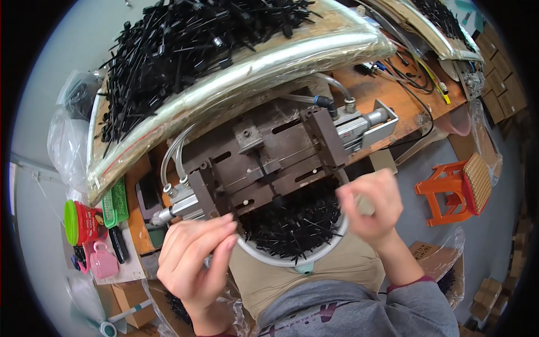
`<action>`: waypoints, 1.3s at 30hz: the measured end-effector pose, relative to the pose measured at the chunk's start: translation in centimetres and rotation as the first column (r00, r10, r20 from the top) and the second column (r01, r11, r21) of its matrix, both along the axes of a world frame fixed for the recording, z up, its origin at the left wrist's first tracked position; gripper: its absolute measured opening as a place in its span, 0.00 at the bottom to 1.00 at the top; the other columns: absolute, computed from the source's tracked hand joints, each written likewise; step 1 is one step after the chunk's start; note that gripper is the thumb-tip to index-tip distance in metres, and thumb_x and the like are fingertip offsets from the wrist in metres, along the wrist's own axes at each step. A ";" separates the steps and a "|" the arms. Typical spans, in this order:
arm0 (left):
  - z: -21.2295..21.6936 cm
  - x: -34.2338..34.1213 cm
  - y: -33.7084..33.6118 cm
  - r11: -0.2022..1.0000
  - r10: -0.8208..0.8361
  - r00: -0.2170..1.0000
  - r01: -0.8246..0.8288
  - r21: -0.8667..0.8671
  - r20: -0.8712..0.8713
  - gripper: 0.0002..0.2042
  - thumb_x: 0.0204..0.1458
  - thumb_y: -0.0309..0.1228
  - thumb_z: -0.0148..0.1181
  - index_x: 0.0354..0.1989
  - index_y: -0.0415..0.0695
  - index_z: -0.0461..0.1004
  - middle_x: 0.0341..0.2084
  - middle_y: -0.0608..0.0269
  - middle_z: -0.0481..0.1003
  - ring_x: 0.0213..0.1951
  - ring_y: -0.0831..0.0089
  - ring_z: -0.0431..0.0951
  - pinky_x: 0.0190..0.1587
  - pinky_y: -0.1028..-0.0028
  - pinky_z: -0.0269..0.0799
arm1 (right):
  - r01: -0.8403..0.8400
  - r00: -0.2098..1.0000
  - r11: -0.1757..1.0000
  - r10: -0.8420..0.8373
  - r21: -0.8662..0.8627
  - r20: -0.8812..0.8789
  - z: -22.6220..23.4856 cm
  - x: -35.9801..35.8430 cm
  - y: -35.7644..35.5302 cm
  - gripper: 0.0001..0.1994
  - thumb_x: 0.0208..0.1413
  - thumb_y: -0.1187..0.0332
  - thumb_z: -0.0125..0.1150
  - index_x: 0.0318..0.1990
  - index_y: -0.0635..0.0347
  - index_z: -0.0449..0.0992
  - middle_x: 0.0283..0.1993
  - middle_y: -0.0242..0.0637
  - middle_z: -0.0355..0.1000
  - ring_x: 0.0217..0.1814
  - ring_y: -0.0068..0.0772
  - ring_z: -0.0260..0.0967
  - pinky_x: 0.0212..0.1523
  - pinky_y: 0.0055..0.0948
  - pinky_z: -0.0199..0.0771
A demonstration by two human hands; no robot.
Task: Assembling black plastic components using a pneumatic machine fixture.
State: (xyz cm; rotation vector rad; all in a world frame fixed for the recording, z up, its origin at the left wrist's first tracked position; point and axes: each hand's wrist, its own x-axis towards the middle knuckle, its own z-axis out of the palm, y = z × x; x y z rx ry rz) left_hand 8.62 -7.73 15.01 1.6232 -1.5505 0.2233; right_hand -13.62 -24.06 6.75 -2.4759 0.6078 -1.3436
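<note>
My left hand (193, 261) is beside the near left end of a brown metal fixture (236, 168). Its fingers stretch out, the thumb a little apart from them, and nothing shows between them. Past the fixture's near right corner, my right hand (373, 208) is raised with bent fingers; motion blurs it, and any held thing cannot be made out. A thin black plastic piece (265, 171) lies across the middle of the fixture, its thicker end toward me. Below that, a white round basin (303, 262) full of small black plastic pieces (292, 227) rests at my lap.
A large heap of black pieces (191, 50) lies on a film-wrapped tray (236, 70) behind the fixture. Air cylinders (359, 129) with clear hoses flank the fixture. An orange stool (449, 191) stands on the right. A pink mug (103, 261) and green basket (115, 203) are at left.
</note>
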 end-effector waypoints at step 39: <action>-4.4 -4.2 -1.2 0.905 -0.310 0.949 0.279 0.320 0.051 0.08 0.45 0.24 0.74 0.33 0.43 0.81 0.32 0.64 0.84 0.27 0.73 0.81 0.28 0.75 0.73 | -0.173 0.868 0.984 0.167 0.032 -0.467 -4.5 -3.4 -11.8 0.06 0.57 0.67 0.61 0.39 0.58 0.78 0.36 0.43 0.76 0.42 0.50 0.75 0.45 0.46 0.75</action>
